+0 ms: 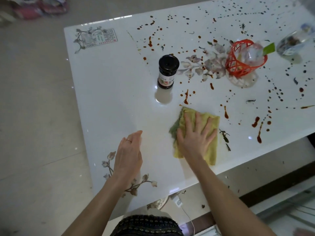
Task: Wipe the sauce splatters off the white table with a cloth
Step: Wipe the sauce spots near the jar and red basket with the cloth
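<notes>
A folded yellow-green cloth [213,147] lies flat on the glossy white table [110,103] near its front edge. My right hand [194,135] presses down on the cloth with fingers spread straight. My left hand [128,155] hovers or rests edge-on at the table's front left, fingers straight, holding nothing; a ring is on one finger. Red-brown sauce splatters [186,97] dot the table just beyond the cloth, and more streaks [257,125] lie to its right. Dark specks cover the far right part.
A dark jar with a black lid [167,70] stands upright beyond the cloth to the left. A tipped red plastic basket [242,60] holding clear plastic lies at the back right. A glass item [293,41] sits at the far right edge. A label sticker [98,37] is at the back left corner.
</notes>
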### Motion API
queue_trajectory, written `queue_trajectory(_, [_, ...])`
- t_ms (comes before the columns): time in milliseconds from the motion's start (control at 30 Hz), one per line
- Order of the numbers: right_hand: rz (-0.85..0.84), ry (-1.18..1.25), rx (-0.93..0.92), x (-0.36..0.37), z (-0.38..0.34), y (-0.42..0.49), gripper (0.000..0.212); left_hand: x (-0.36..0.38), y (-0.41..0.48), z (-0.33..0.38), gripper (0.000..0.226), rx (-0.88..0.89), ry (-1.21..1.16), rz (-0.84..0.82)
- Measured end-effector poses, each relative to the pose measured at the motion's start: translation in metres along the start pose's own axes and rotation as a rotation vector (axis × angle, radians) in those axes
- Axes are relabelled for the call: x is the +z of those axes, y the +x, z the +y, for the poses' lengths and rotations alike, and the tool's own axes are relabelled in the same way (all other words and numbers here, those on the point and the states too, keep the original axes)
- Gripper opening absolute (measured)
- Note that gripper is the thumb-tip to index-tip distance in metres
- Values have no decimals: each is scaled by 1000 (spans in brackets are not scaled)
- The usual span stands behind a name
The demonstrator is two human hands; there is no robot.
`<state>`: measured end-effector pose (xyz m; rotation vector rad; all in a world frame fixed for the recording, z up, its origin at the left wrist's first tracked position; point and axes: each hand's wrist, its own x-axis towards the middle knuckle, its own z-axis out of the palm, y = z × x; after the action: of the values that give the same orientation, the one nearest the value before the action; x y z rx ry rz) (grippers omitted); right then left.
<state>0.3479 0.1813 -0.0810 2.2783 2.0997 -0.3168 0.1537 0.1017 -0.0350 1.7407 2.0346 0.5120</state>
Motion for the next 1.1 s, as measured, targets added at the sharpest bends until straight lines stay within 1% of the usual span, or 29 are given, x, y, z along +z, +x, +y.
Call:
queue_trajectory(33, [4, -4, -52, 3, -9, -13, 69, 1, 0, 0, 51, -1, 4, 1])
queue_trajectory(100, [4, -25, -236, 12, -20, -32, 64, 4, 1, 1, 53, -6, 2, -6])
queue_trajectory(167, [9, -40, -344, 13, -19, -22, 61, 5, 3, 5, 55, 5, -1, -10])
queue_trajectory(233, [17, -46, -310, 6, -13, 6, 61, 5, 7, 9, 53, 33, 7, -5])
queue_trajectory(333, [-43, -1, -89, -8, -7, 38, 60, 5, 8, 13, 49, 54, 13, 2])
queue_trajectory(400, [-33, 50, 1, -12, -13, 30, 59, 5, 7, 13, 47, 50, 19, 1])
queue_trajectory(433, [-34, 56, 5, -9, -18, 18, 59, 6, 6, 12, 47, 45, 22, -2])
queue_trajectory(467, [-15, 61, -24, -4, -23, 2, 58, 7, 6, 11, 48, 38, 24, -7])
queue_trajectory(533, [9, 25, -146, 6, -22, -25, 58, 9, 5, 13, 49, 34, 27, -19])
queue_trajectory(600, [-2, -45, -241, 10, -10, -21, 60, 10, 5, 16, 49, 45, 24, -22])
queue_trajectory(633, [-2, -53, -250, 9, -2, -9, 60, 10, 6, 17, 49, 51, 24, -21])
queue_trajectory(733, [6, -39, -139, 2, 12, 18, 59, 11, 5, 17, 49, 47, 36, -18])
queue_trajectory(800, [49, -6, -66, 4, 10, 8, 60, 12, 3, 14, 47, 38, 48, -22])
queue_trajectory(833, [70, -3, -65, 7, 8, -7, 60, 14, 2, 13, 46, 33, 51, -23])
queue_trajectory(867, [79, 4, -97, 10, 6, -27, 60, 16, 2, 13, 45, 29, 52, -24])
queue_trajectory(933, [87, 10, -237, 17, 15, -64, 60, 20, 1, 16, 45, 27, 48, -33])
queue_trajectory(1000, [72, -22, -392, 17, 38, -72, 61, 23, 1, 20, 48, 41, 42, -43])
queue_trajectory(1033, [71, -42, -437, 15, 51, -64, 62, 24, 1, 21, 49, 52, 46, -48])
queue_trajectory(1067, [80, -58, -438, 14, 64, -53, 62, 24, 2, 21, 50, 60, 50, -53])
queue_trajectory(1100, [91, -65, -398, 11, 76, -41, 62, 24, 3, 21, 51, 65, 54, -55])
